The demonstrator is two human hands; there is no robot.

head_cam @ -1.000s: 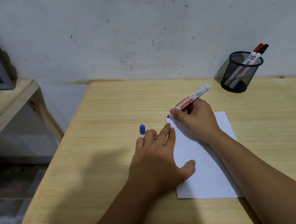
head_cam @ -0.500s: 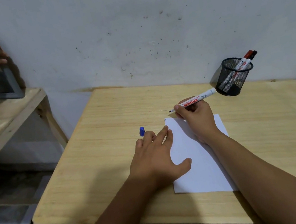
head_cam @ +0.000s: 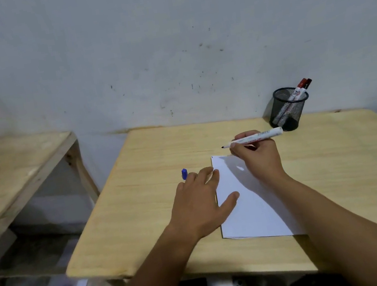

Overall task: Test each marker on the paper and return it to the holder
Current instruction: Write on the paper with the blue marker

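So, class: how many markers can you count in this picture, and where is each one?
3. One uncapped marker is held in the right hand above the paper's far edge; two stand in the mesh holder: red-capped and dark-capped. More may be hidden inside.

Plain study corner — scuffed wall (head_cam: 167, 47), bare wooden desk (head_cam: 149, 154), mesh pen holder (head_cam: 287, 112)

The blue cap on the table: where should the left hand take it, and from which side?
Pinch the blue cap by its side walls, coming from above. It seems to stand upright on the table, free all round, just beyond the fingertips of the left hand, which rests flat.
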